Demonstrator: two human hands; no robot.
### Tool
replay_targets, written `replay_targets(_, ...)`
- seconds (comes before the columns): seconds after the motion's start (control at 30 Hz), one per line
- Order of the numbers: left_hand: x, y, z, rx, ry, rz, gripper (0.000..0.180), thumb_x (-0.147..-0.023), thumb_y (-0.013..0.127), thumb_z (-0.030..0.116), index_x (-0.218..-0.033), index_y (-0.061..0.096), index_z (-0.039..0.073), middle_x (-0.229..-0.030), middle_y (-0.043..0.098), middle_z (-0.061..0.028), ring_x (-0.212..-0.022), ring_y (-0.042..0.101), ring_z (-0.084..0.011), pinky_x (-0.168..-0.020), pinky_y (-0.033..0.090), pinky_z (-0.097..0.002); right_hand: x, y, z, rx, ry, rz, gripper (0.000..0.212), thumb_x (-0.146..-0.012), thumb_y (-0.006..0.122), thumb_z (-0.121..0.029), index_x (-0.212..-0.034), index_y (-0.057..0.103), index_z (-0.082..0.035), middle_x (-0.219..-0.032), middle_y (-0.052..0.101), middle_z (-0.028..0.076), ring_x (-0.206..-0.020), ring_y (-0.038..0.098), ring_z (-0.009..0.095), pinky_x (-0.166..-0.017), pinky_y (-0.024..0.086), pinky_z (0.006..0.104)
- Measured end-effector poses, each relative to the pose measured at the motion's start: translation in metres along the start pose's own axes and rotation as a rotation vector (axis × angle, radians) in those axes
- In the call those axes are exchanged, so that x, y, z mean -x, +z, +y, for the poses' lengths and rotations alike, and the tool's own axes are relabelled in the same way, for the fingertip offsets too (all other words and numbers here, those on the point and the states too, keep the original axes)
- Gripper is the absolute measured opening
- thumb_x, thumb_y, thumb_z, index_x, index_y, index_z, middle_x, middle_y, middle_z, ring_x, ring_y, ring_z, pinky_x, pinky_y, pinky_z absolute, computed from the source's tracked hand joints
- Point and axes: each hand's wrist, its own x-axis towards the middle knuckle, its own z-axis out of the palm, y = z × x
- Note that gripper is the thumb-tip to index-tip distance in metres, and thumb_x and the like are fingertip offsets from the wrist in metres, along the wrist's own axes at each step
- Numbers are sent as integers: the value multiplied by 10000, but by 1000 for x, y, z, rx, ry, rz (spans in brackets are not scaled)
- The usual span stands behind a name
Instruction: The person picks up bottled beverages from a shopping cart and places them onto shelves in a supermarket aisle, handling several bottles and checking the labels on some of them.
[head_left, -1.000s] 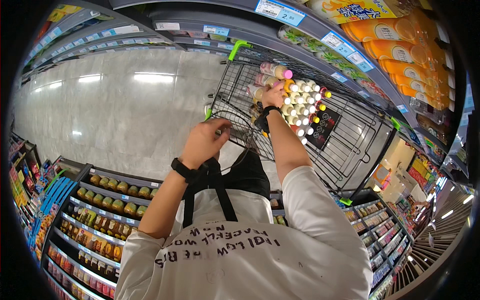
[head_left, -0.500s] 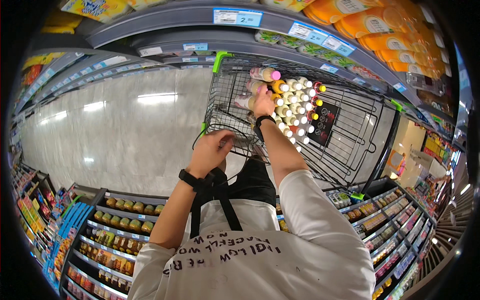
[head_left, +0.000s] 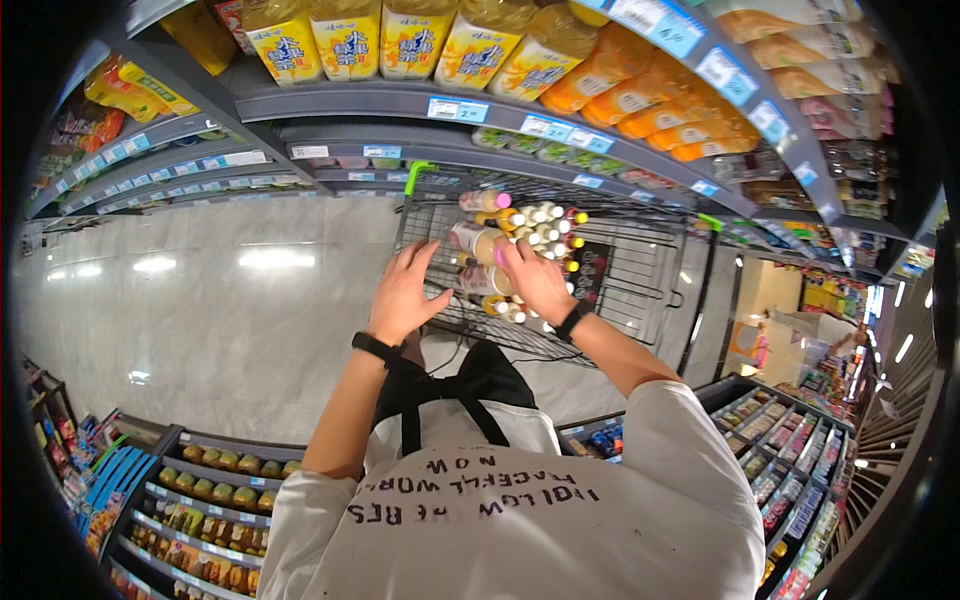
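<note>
My right hand [head_left: 540,285] reaches over the wire shopping cart [head_left: 640,300], its fingers closed around the pink cap end of a plastic drink bottle [head_left: 472,240] with a pale label. That bottle lies sideways above others in the cart. Just left of it my left hand [head_left: 402,292] holds nothing, with thumb and fingers spread near the cart's end. Another pink-capped bottle [head_left: 483,201] lies farther off in the basket. Tightly grouped white-capped bottles [head_left: 545,225] stand beyond my right hand, with a few yellow-capped bottles [head_left: 575,217] along their right side. My right hand hides part of the group.
Shelves along the far side carry yellow-labelled drink bottles [head_left: 350,40] and orange bottles [head_left: 650,100]. Grey tiled floor [head_left: 240,320] stretches left of the cart. Low shelves of jars [head_left: 225,467] stand behind me on both sides. A person [head_left: 825,328] is at the far right.
The view has shifted, so the cart sits lower and more of the far shelf shows. My right hand now grips a pink-capped bottle; my left hand has spread its fingers and moved nearer the bottles.
</note>
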Motion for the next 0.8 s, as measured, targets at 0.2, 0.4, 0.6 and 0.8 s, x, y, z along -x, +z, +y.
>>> replay_targets(0.2,-41,-6,90,70,423,38,902,-605,846,323,-1386,460,86,-1407,490,-151,-1250,491,-364,-1027,418,-442,64,-185,-55,220,-318,4,434,-858,680,-185,-1251,499,-150,-994,579,110,-672,654,305,-522,542,379)
replay_targets(0.4,-43,-3,173,677,485,-388,713,-614,870,255,-1237,588,53,-1170,667,-107,-1049,649,-229,-925,490,-349,117,-308,-80,205,-398,17,558,-804,714,-124,-1315,493,-147,-944,573,86,-656,629,306,-541,537,387)
replay_targets(0.6,-28,36,223,1354,287,-824,786,-700,758,320,-1360,461,14,-1286,600,-126,-1165,584,-235,-1068,402,-372,161,-372,-45,103,-440,93,638,-817,665,-36,-1412,462,-145,-1074,651,135,-864,655,337,-708,554,410)
replay_targets(0.8,-14,92,284,1585,185,-1035,709,-649,772,411,-1186,539,10,-1046,632,-102,-942,661,-226,-843,559,-358,173,-399,25,43,-560,52,363,-907,602,-110,-1263,588,-40,-1154,656,162,-982,636,353,-842,515,410)
